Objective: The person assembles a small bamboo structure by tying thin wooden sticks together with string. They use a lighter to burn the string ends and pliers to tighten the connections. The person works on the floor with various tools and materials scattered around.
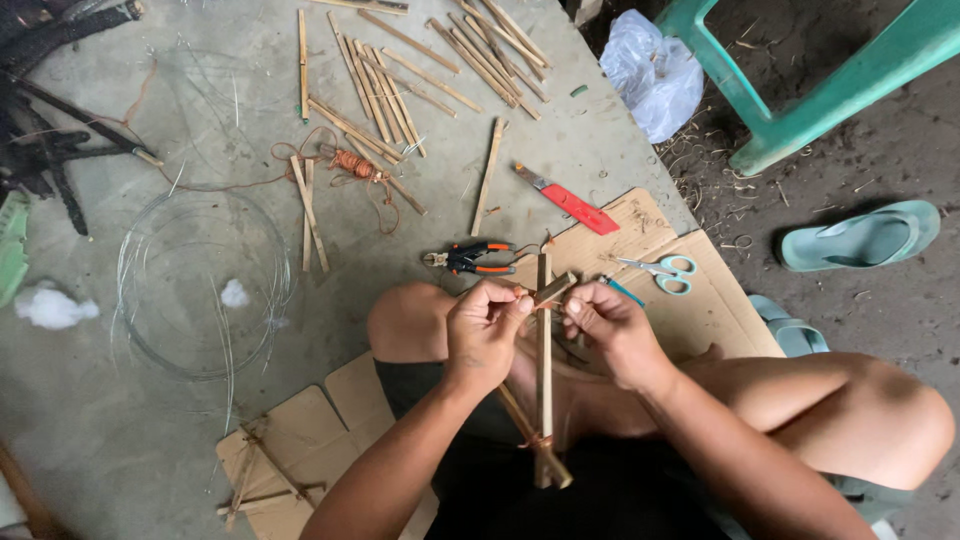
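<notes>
Bamboo frame (544, 380) pinched by both hands (484, 330) (612, 328); binding seemingly hidden

- The bamboo frame (543, 370) between the hands is pale, dry split wood, matt, bound at a joint with thin copper-coloured wire.
- The loose bamboo strips (400, 90) on the floor are the same matt, fibrous wood.
- The floor (200, 120) is grey concrete, rough and dusty.
- The cardboard (690, 300) is brown, matt paper board, creased.
- The pliers (468, 258) have dull metal jaws and orange-and-black plastic grips.
- The scissors (662, 270) show shiny metal blades and pale teal plastic handles.
- The wire coil (200, 280) is thin, bright metal.
- The bag (652, 72) is thin, glossy, crinkled plastic.
- The chair (820, 90) is smooth green plastic.
</notes>
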